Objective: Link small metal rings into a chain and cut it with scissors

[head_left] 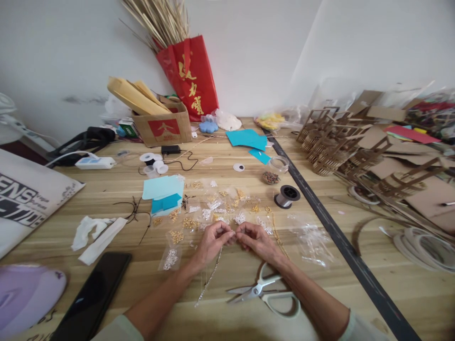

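Observation:
Fingertips of my left hand (213, 240) and my right hand (256, 240) are pinched close together above the middle of the table. A thin silver chain (212, 277) hangs from my left fingers, its lower end trailing toward me. What my right fingertips pinch is too small to make out. Just beyond the hands lie small piles of gold findings (190, 222) and silver findings (240, 218) on clear bags. A gold chain (278, 237) lies beside my right wrist. Scissors (261, 290) with pale handles rest partly opened near my right forearm.
A wire spool (287, 196) and a jar of beads (271, 177) stand at right, near a dark strip (320, 218). Clear bags (313, 244) lie right of my hands. At left are a phone (94, 296), white tissue (103, 241) and blue cards (163, 188). Bamboo baskets (334, 147) stand far right.

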### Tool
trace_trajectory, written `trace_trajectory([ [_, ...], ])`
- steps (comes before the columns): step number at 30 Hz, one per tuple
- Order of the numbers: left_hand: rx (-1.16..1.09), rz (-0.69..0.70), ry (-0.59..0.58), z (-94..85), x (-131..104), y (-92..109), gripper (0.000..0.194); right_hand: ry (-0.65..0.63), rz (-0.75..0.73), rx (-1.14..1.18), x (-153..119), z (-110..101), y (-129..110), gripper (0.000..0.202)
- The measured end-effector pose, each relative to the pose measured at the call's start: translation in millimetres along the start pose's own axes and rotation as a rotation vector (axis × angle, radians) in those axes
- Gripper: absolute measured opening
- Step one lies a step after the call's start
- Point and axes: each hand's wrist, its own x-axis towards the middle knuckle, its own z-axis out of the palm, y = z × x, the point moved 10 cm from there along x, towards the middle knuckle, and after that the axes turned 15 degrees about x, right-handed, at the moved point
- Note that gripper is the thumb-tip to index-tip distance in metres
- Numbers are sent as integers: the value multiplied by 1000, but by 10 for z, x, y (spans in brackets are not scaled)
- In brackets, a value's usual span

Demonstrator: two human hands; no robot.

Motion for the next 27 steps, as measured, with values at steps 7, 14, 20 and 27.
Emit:
trace_trajectory([
  [7,30,-16,31,-38,6,7,20,-17,11,79,-3,-2,-2,37],
  [14,87,1,77,-83,12,30,18,-34,29,101,-3,-26,7,37],
  [20,163,31,111,-131,1,46,15,-23,-5,35,6,-113,42,32],
  [27,238,37,120,-141,-8,3,13,61,-144,-220,-49,-144,-158,20],
])
